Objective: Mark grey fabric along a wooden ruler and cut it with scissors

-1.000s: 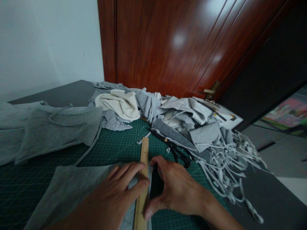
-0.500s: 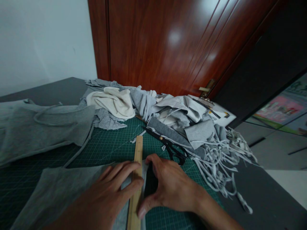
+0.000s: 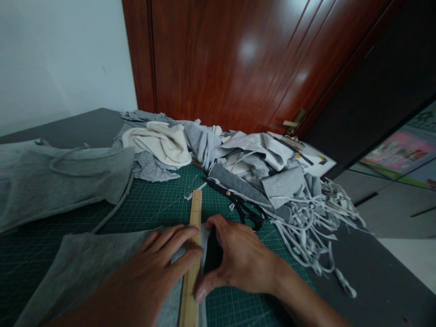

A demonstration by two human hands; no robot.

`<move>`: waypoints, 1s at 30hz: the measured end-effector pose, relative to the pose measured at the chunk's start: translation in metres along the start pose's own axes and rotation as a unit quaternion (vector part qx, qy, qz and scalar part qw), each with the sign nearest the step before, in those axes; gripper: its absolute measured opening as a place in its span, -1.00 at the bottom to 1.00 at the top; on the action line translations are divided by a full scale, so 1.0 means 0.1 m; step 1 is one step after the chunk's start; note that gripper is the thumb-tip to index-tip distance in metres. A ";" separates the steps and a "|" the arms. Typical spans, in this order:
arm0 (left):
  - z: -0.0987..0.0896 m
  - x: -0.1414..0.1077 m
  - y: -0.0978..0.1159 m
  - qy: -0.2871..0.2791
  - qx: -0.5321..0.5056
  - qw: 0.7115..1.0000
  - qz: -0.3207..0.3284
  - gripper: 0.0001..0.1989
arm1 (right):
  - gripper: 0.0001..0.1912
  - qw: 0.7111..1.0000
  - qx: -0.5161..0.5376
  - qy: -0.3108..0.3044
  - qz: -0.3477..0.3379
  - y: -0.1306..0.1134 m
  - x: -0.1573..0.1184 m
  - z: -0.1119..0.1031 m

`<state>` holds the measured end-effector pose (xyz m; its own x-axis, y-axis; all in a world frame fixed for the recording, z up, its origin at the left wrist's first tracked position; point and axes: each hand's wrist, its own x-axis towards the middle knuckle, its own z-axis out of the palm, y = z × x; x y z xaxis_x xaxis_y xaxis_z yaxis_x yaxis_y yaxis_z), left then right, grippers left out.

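Note:
My left hand (image 3: pixel 155 261) lies spread over a piece of grey fabric (image 3: pixel 98 247), its fingertips and thumb pressing on a wooden ruler (image 3: pixel 195 268). The ruler lies lengthwise, close to the fabric's right edge, and runs past its far edge onto the green cutting mat (image 3: pixel 160 195). To the right, my right hand (image 3: pixel 238 261) is curved with thumb and fingers wide apart. Its thumb tip touches the ruler's right side, and its index finger reaches the fabric's far right corner. Black scissors (image 3: pixel 238 202) rest on the mat beyond my right hand. My left palm hides part of the fabric.
A sewn grey fabric piece with a cord (image 3: pixel 75 181) lies at left. Heaped cloth scraps (image 3: pixel 252 154), with a cream cloth (image 3: pixel 160 141), line the back before a brown door (image 3: pixel 221 68). Thin fabric strips (image 3: pixel 306 240) hang together at right on the dark table (image 3: pixel 361 272).
Both hands and the ruler keep nearly the same positions. The whole view has shifted very slightly.

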<state>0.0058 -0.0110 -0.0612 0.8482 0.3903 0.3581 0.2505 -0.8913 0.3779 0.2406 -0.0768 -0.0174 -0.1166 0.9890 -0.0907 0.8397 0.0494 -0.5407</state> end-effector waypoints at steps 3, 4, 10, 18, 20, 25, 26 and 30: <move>0.01 -0.04 -0.02 -0.022 0.002 1.000 0.014 -0.01 | -0.03 1.000 0.004 0.000 -0.002 0.00 0.00 0.00; 0.01 -0.05 -0.02 -0.026 0.000 1.000 0.012 0.01 | -0.02 1.000 0.006 0.000 -0.003 0.00 0.00 0.00; 0.01 -0.06 -0.02 -0.026 -0.005 1.000 0.016 0.04 | -0.02 1.000 0.003 0.005 -0.013 0.01 -0.01 -0.01; 0.02 -0.14 -0.06 -0.072 -0.003 0.997 -0.006 0.21 | -0.57 0.993 -0.090 0.071 -0.040 0.12 0.01 -0.03; -0.04 -0.10 -0.01 -0.085 -0.016 0.996 -0.016 0.20 | -0.67 0.984 -0.138 0.104 -0.036 0.15 0.02 -0.02; -0.15 0.00 0.06 -0.089 -0.032 0.995 -0.015 0.11 | -0.77 0.973 -0.179 0.143 -0.025 0.12 -0.01 -0.03; -0.16 0.01 0.07 -0.089 -0.032 0.995 -0.016 0.12 | -0.78 0.973 -0.166 0.154 -0.032 0.09 -0.04 -0.04; -0.16 0.04 0.07 -0.088 -0.030 0.996 -0.015 0.16 | -0.89 0.990 0.014 0.137 0.002 -0.09 -0.26 -0.04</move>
<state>0.0031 -0.0124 -0.0433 0.9106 0.3651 0.1937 0.2524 -0.8623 0.4390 0.2384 -0.1026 -0.0075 0.0383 0.9901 0.1352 0.8239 0.0452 -0.5650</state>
